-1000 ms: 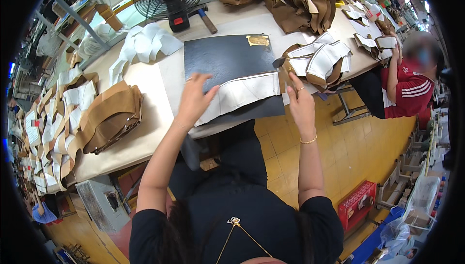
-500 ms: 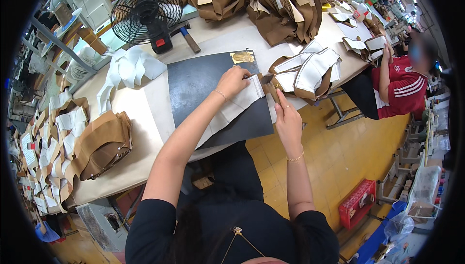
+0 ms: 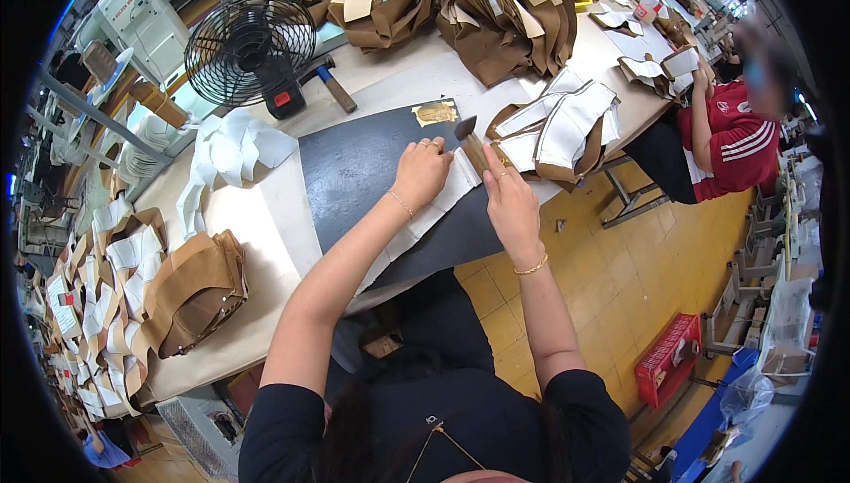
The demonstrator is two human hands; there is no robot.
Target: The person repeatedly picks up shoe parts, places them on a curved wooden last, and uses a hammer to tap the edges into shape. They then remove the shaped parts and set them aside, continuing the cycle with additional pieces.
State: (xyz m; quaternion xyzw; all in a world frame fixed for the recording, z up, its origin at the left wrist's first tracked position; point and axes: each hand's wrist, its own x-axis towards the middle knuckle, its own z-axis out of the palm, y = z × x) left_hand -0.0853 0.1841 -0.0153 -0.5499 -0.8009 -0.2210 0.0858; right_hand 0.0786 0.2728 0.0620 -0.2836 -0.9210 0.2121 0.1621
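Note:
My left hand (image 3: pixel 422 173) holds a long white-lined fabric strip (image 3: pixel 459 182) down near its far end, fingers bent over it. The strip lies slantwise on a black board (image 3: pixel 350 151) and runs back under my left forearm. In my right hand (image 3: pixel 513 208) is a hammer (image 3: pixel 473 150), gripped by its wooden handle. Its dark head is just beyond the strip's far end, close to my left fingers. I cannot tell whether the head touches the board.
Sewn brown-and-white pieces (image 3: pixel 571 124) lie right of the board. Behind it are another hammer (image 3: pixel 336 89), a black fan (image 3: pixel 252 49) and brown fabric bundles (image 3: pixel 505 18). White pieces (image 3: pixel 239 146) and a brown stack (image 3: pixel 199 293) are left. A co-worker (image 3: pixel 730 142) sits at right.
My right hand and the hammer have moved left, bringing the hammer head nearer my left fingers. My left hand has shifted slightly on the strip. The whole view has turned a little.

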